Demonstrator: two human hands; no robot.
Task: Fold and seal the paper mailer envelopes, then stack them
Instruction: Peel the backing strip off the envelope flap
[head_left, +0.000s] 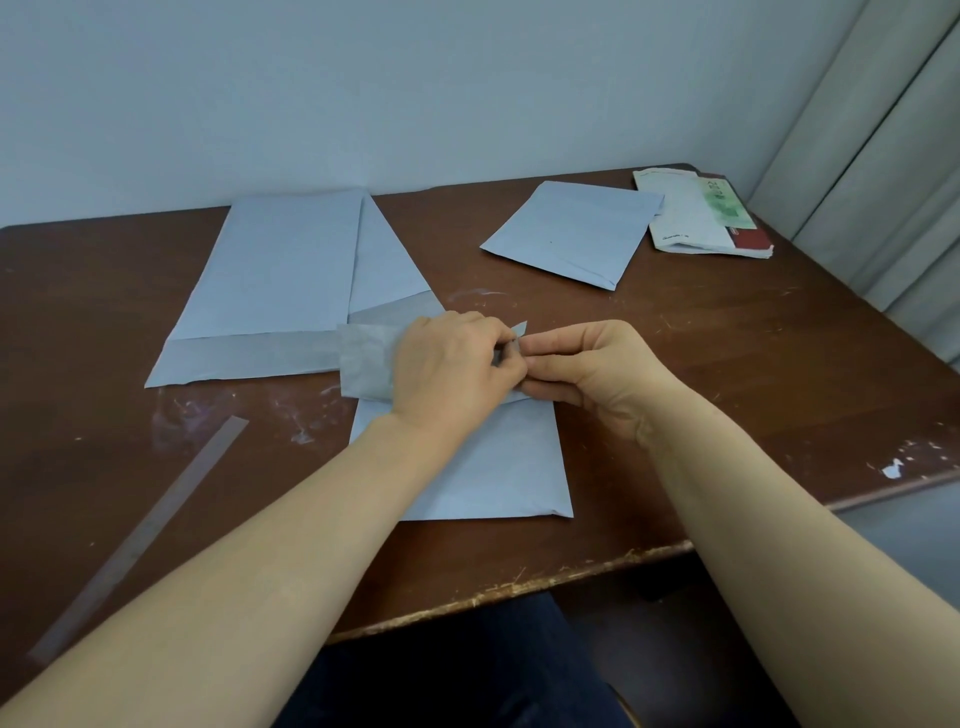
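A pale blue paper mailer (467, 467) lies flat on the brown table in front of me. Its grey flap (363, 358) at the far end is partly lifted. My left hand (447, 369) rests over the flap and pinches a thin strip (519, 330) at the flap's right end. My right hand (592, 371) meets it from the right, fingertips closed on the same strip. Two unsealed mailers (275, 280) lie overlapping at the back left, flaps open toward me. A folded mailer (576, 234) lies at the back right.
A long clear peeled strip (150, 525) lies diagonally at the front left. A pile of printed papers and a red booklet (701, 213) sits at the far right corner. The table's worn front edge (519, 587) runs close to my lap. A curtain (883, 156) hangs at the right.
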